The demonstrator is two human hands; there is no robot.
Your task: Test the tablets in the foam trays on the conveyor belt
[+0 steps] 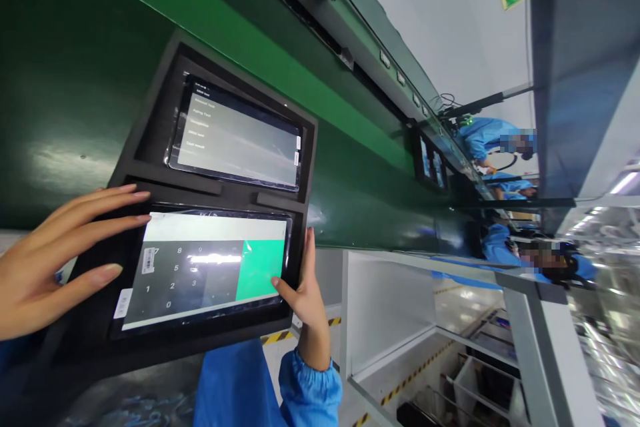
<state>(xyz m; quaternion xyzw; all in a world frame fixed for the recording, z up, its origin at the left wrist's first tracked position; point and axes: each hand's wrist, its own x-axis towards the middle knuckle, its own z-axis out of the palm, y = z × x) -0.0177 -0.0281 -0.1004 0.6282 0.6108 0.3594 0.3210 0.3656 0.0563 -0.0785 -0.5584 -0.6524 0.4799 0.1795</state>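
Two tablets lie in a black foam tray (237, 199). The near tablet (173, 280) shows a calculator keypad with a green block at its right. On the far tablet (240, 137) is a light screen with a short text list. My left hand (65, 253) lies flat over the tray's left side, fingers stretched and apart, fingertips at the near tablet's upper left corner. My right hand (305, 293) is at the tray's right edge, its thumb touching the green block and its straight fingers along the outer side. Neither hand grasps a tablet.
The tray sits on a green work surface (365, 193) running off to the right. Farther along stands another dark tray with tablets (433, 160). Co-workers in blue (493, 137) are at the far end. A grey metal frame (530, 327) and crates (483, 383) are at lower right.
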